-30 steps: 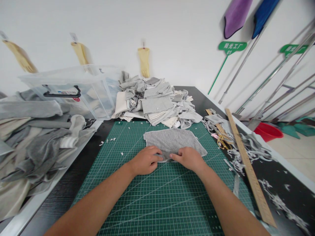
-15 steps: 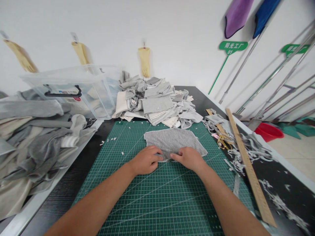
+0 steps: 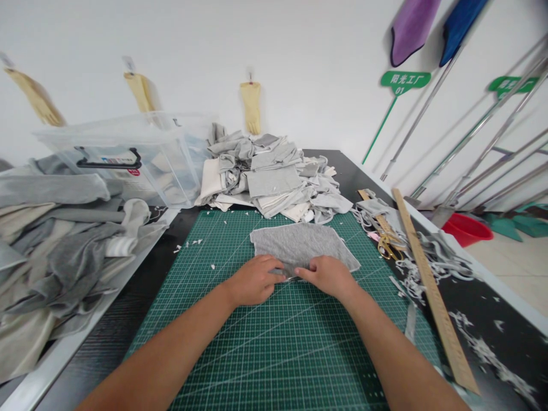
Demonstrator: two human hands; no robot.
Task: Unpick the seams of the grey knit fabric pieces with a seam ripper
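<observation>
A grey cloth piece (image 3: 299, 244) lies flat on the green cutting mat (image 3: 274, 342). My left hand (image 3: 252, 279) pinches its near edge with fingers curled. My right hand (image 3: 327, 275) grips the same near edge just to the right, fingertips almost meeting the left ones. The edge under my fingers is partly hidden.
A heap of grey and white cloth pieces (image 3: 269, 177) sits behind the mat. A clear plastic bin (image 3: 124, 157) and piled fabric (image 3: 55, 240) are at left. Scissors (image 3: 387, 244), a wooden ruler (image 3: 432, 291) and fabric scraps (image 3: 432, 262) lie at right. A red basin (image 3: 466, 228) is on the floor.
</observation>
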